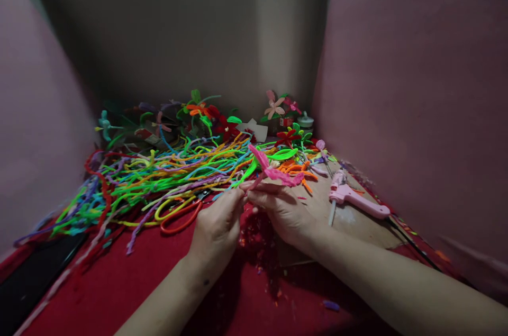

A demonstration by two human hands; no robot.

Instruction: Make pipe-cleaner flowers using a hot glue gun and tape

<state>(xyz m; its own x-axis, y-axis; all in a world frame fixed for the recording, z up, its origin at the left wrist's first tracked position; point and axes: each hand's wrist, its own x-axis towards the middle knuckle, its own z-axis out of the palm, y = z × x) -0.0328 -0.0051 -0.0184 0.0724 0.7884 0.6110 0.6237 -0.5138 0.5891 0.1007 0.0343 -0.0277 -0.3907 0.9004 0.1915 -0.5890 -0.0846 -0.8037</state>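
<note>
Two hands hold one pink flower.
The left hand (218, 222) and the right hand (283, 214) pinch the pink flower (273, 171) between them, above the red cloth (159, 278).

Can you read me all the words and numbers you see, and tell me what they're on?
I can't read any words or numbers here.
Small red-and-white label at the back: too small and blurry.
Red-and-white patch among the flowers at back left: too blurry.
White card: no writing I can make out.
Pink glue gun: none I can read.
</note>
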